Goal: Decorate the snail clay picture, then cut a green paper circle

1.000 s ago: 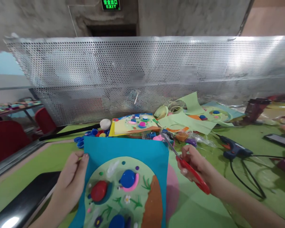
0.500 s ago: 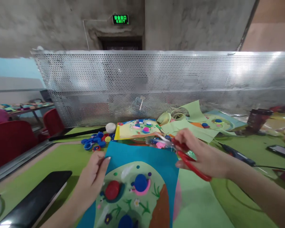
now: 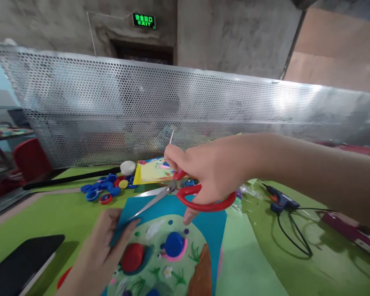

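My left hand pinches the upper left edge of a blue sheet of paper. On the sheet is a pale green picture with a red bottle cap, a blue cap, a small white flower and a brown patch. My right hand is wrapped round the red handles of a pair of scissors. The blades are parted and lie across the sheet's top left corner, their tips pointing toward my left fingers. The sheet's lower end runs out of view.
Blue caps lie in a pile at left, near a white ball and a finished-looking picture. A black phone is at lower left. A glue gun with its cord lies at right. A perforated metal screen stands behind.
My right hand has moved left with the scissors, from beside the sheet's right corner to over its top left corner. My left hand still holds the sheet. The view has turned somewhat right.
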`<action>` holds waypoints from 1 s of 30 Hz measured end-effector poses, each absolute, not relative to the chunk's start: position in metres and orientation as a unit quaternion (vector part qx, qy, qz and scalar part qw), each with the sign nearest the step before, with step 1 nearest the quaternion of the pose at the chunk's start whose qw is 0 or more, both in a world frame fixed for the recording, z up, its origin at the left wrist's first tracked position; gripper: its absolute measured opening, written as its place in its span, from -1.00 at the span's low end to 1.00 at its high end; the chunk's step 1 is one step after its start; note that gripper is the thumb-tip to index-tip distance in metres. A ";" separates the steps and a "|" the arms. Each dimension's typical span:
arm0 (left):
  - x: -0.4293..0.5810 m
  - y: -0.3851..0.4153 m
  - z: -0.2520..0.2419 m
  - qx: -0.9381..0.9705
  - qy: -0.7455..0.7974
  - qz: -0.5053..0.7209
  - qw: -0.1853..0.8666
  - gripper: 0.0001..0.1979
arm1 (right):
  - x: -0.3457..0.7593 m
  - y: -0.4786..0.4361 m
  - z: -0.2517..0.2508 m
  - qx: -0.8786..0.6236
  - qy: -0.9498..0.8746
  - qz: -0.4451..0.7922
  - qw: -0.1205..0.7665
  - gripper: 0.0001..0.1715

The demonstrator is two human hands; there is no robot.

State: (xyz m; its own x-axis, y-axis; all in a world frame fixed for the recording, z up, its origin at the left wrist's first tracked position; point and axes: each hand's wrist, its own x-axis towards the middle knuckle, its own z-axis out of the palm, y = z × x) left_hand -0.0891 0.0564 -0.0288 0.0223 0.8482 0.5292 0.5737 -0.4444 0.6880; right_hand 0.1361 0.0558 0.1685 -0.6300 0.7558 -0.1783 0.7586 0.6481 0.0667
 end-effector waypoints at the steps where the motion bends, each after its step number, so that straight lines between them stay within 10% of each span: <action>1: -0.089 0.056 -0.028 0.701 0.507 0.481 0.142 -0.76 | 0.135 0.055 0.170 0.423 0.900 0.001 0.102 -0.19; 30: -0.084 0.038 -0.017 0.683 0.524 0.471 0.193 -0.79 | 0.120 0.061 0.158 0.428 0.899 0.046 0.080 -0.47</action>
State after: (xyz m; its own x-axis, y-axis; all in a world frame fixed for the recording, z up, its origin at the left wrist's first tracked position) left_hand -0.0844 0.0382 -0.0173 0.0084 0.8972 0.4415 0.5339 -0.3773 0.7567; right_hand 0.1198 0.0615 0.1580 -0.6216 0.7765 -0.1036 0.7616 0.6300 0.1517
